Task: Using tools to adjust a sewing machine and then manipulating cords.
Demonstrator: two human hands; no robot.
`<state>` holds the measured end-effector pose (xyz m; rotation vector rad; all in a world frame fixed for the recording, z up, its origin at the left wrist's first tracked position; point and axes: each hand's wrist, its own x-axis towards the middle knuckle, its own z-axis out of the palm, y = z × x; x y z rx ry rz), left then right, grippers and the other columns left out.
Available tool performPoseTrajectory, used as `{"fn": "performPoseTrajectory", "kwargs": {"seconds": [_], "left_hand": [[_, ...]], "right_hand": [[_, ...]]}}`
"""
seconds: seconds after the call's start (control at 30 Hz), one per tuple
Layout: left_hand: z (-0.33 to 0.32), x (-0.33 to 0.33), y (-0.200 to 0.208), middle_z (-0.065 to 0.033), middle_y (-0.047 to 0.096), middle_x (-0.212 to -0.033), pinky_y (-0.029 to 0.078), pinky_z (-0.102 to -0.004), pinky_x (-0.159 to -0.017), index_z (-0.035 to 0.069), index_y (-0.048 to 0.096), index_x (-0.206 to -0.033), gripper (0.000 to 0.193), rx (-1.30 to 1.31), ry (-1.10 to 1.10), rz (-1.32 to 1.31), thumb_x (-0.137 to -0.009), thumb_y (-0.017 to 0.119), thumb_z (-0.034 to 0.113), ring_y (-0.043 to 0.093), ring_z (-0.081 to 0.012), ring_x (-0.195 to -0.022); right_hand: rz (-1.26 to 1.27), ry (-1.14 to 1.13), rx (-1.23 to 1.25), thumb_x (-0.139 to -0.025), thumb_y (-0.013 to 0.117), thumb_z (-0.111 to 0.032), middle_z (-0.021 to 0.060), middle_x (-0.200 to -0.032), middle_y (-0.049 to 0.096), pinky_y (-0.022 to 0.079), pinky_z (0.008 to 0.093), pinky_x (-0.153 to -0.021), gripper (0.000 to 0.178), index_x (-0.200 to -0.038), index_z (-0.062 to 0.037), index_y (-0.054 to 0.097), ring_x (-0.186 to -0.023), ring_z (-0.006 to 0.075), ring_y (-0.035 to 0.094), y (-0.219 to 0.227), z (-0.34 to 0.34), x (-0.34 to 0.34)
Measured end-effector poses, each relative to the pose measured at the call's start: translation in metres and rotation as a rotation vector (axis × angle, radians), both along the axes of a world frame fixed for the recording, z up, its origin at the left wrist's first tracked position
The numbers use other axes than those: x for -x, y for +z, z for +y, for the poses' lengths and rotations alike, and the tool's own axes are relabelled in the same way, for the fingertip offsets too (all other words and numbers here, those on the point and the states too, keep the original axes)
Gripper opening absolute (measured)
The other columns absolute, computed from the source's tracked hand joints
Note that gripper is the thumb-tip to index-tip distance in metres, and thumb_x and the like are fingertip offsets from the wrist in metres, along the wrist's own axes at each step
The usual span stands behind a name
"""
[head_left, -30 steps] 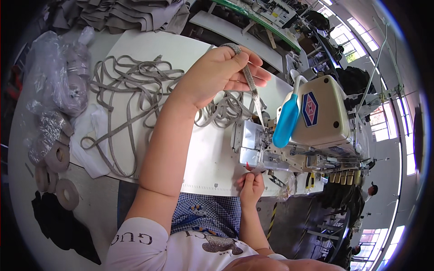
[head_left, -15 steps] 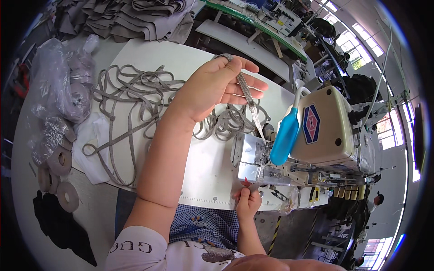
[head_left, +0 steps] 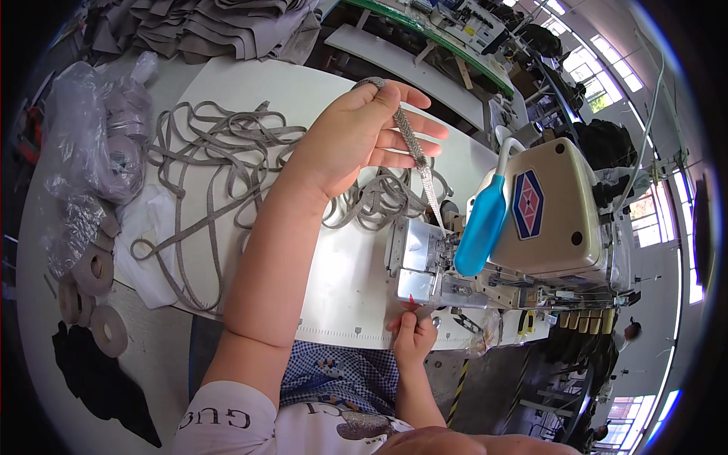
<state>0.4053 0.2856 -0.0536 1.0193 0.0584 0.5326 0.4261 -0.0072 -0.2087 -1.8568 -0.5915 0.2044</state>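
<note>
Pinched between thumb and forefinger of the left hand (head_left: 345, 136), other fingers loosely spread: grey braided tape (head_left: 410, 135). Looped over behind the thumb, then slanting down across the fingers, straight and apparently taut, to the sewing machine (head_left: 557, 197) at the right end of the white sewing table (head_left: 345, 280). Paler and thinner-looking just above the machine. Beyond the shiny metal plate (head_left: 417, 265), in sight again toward the table's near edge, apparently nipped under the thumb of the right hand (head_left: 415, 341), just beside a red pointer (head_left: 412, 299).

Likely light, soft and limp, not fragile, easily twisted and perhaps prone to stretching; best taken flat between thumb and forefinger, close to the machine, with slack left behind.

Farther out, in loose tangles toward the table's far edge and left side, more tape (head_left: 216, 216). By the left edge, a white cloth (head_left: 152, 250), a clear plastic bag (head_left: 76, 144) with rolls inside, and a bare tape roll (head_left: 110, 331).

Hidden: the tape's path under the machine's working parts, and most of the right hand's fingers. Hard to tell: whether dark and pale stretches form one strip. Cut off by the upper rim: a stack of grey fabric (head_left: 220, 30).
</note>
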Motion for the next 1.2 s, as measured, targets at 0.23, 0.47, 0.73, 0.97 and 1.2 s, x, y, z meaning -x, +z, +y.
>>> {"fn": "performPoseTrajectory", "kwargs": {"seconds": [0.23,0.47,0.73,0.97,1.2], "left_hand": [[0.002,-0.003,-0.004,-0.0146,0.063,-0.097,0.049,-0.0295,-0.074,0.007,0.048,-0.106,0.037,0.030,0.048,-0.003,-0.095,0.033,0.039,0.062,-0.0212,-0.090],[0.008,-0.003,-0.008,-0.0122,0.063,-0.094,0.049,-0.0316,-0.075,0.007,0.048,-0.105,0.035,0.038,0.124,-0.018,-0.095,0.034,0.038,0.062,-0.0212,-0.090],[0.008,-0.004,-0.010,-0.0075,0.061,-0.079,0.048,-0.0314,-0.075,0.004,0.051,-0.101,0.034,0.056,0.168,-0.015,-0.096,0.034,0.033,0.061,-0.0170,-0.078],[0.009,-0.007,-0.014,-0.0019,0.055,-0.069,0.050,-0.0312,-0.074,0.003,0.052,-0.098,0.034,0.052,0.158,-0.042,-0.096,0.036,0.032,0.055,-0.0119,-0.066],[0.009,-0.010,-0.016,0.0036,0.040,-0.062,0.047,-0.0290,-0.076,0.003,0.050,-0.105,0.033,0.058,0.134,-0.036,-0.095,0.038,0.033,0.041,-0.0054,-0.057]], "right_hand": [[0.000,0.049,0.010,-0.090,0.048,-0.017,0.0026,-0.056,0.056,0.035,0.0196,-0.045,0.021,-0.086,0.0006,0.057,-0.047,0.0056,0.045,-0.004,-0.004,-0.002],[-0.020,0.077,0.025,-0.092,0.046,-0.016,0.0027,-0.058,0.056,0.033,0.0184,-0.044,0.020,-0.093,0.0006,0.057,-0.047,0.0044,0.044,-0.010,-0.007,-0.004],[-0.028,0.072,0.013,-0.092,0.046,-0.016,0.0031,-0.058,0.055,0.033,0.0187,-0.043,0.020,-0.089,0.0004,0.057,-0.047,0.0048,0.044,-0.008,-0.004,-0.003],[0.011,0.007,0.014,-0.089,0.050,-0.017,0.0018,-0.053,0.055,0.037,0.0221,-0.045,0.026,-0.071,-0.0012,0.057,-0.047,0.0073,0.048,-0.003,-0.001,-0.001],[-0.010,-0.001,0.016,-0.089,0.050,-0.020,0.0020,-0.053,0.055,0.037,0.0225,-0.045,0.027,-0.071,-0.0013,0.057,-0.047,0.0077,0.049,-0.001,0.001,0.000]]}}
